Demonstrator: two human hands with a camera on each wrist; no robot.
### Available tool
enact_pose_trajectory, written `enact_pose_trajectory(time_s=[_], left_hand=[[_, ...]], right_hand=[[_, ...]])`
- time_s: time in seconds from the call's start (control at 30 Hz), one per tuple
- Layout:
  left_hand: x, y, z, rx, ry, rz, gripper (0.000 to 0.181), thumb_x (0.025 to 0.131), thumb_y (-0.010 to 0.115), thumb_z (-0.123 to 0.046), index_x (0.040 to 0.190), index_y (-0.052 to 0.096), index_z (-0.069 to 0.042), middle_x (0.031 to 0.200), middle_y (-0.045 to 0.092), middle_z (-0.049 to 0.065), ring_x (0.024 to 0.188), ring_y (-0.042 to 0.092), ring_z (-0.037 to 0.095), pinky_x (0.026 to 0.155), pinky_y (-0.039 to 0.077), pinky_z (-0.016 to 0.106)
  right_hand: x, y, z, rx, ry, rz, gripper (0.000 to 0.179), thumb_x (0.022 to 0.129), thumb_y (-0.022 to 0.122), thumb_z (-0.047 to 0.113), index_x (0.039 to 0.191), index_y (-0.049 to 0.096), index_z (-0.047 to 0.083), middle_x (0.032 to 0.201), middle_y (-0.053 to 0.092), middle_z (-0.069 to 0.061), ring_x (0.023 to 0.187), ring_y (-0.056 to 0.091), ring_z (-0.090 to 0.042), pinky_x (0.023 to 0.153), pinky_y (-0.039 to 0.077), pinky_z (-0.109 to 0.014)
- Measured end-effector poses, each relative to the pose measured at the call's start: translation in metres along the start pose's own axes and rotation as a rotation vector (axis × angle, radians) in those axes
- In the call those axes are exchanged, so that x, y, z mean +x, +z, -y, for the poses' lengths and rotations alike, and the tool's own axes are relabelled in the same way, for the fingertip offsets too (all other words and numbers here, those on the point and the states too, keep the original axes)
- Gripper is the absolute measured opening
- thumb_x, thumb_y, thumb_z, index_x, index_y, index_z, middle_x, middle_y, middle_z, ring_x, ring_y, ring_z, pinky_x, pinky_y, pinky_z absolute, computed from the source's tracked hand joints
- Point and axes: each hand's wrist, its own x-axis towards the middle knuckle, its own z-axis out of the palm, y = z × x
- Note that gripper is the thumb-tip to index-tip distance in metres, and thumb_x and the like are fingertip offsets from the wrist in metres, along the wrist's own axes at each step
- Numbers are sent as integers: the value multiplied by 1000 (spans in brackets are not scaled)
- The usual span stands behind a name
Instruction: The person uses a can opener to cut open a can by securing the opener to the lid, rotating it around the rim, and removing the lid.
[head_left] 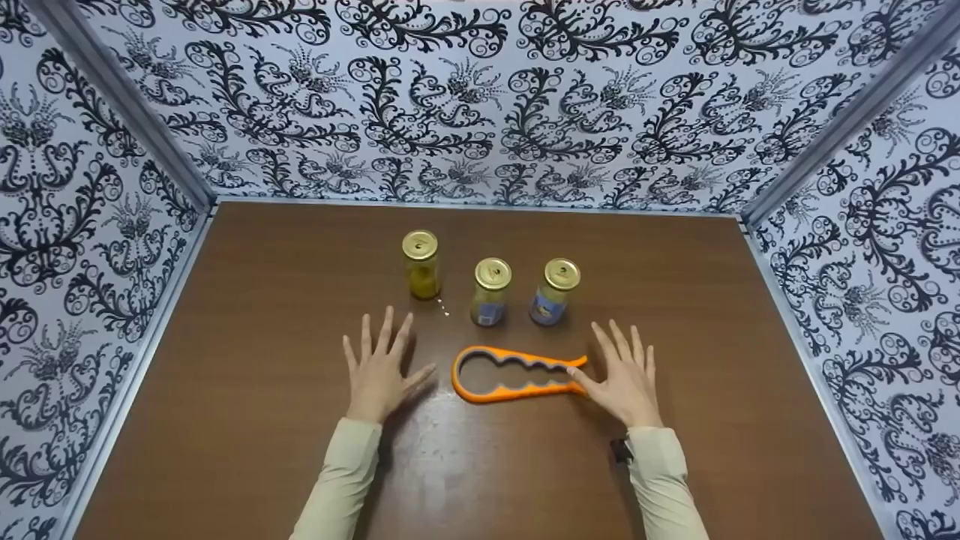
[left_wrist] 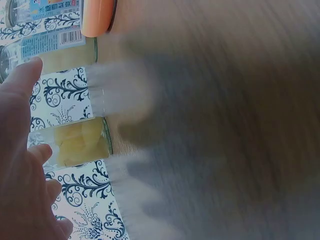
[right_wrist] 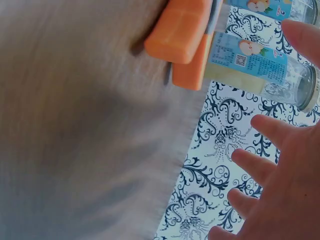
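Observation:
My left hand (head_left: 380, 379) is spread over the brown table, palm down, and holds nothing. To its right lies an orange jar opener (head_left: 517, 375) with a grey scalloped inner edge, its loop end toward that hand. My right hand (head_left: 624, 382), also spread and holding nothing, has its thumb overlapping the opener's handle ends in the head view. Beyond the opener stand two glass jars with gold lids and blue labels, a middle jar (head_left: 491, 292) and a right jar (head_left: 555, 292). Farther left is a jar of yellow pieces (head_left: 421, 266), seen also in the left wrist view.
Small white specks (head_left: 444, 307) lie on the table (head_left: 247, 300) near the left jar. Patterned panels (head_left: 450, 97) with black scrolls rise behind and on both sides of the table. A small dark device (head_left: 621, 451) sits at my right wrist.

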Motion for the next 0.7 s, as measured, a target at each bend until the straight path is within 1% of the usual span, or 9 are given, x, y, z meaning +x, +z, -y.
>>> enact_pose_trajectory(time_s=[0.17,0.3,0.43,0.57,0.63,0.7], left_hand=[[1,2,-1,-16,10,-22,89,78,69,-61,151,35,-22,158,20,9,144,4,40,106,4,68],[1,0,-2,0,15,-13,88,78,68,-61,150,36,-22,159,17,8,144,3,40,106,3,68],[2,0,-2,9,25,-9,88,78,68,-62,150,37,-22,159,17,8,143,4,40,106,4,68],[5,4,1,1,5,24,90,78,67,-63,151,35,-18,159,18,9,143,4,40,106,4,68],[8,6,3,-6,-11,43,92,79,66,-63,151,34,-16,158,19,11,143,6,41,106,4,68],[12,8,6,-12,-29,57,93,79,66,-62,151,32,-14,158,20,12,143,7,41,106,4,68]], right_hand=[[3,-4,1,-21,-20,-10,88,81,63,65,151,33,21,158,20,-11,144,0,-36,110,-6,-59],[4,-4,3,-61,-31,0,90,81,58,69,152,30,23,160,14,-8,145,-4,-34,109,-8,-60],[3,-3,5,-89,-40,-4,91,80,57,71,153,28,26,160,12,-7,145,-6,-32,109,-10,-59],[0,0,7,-109,-72,-6,92,79,60,71,153,30,24,160,14,-8,145,-5,-34,109,-10,-60],[-1,2,9,-115,-98,-6,93,77,65,68,151,33,22,158,19,-11,144,0,-37,109,-6,-62],[-3,5,11,-122,-122,17,93,75,68,65,150,36,20,156,25,-13,143,6,-40,108,-2,-64]])
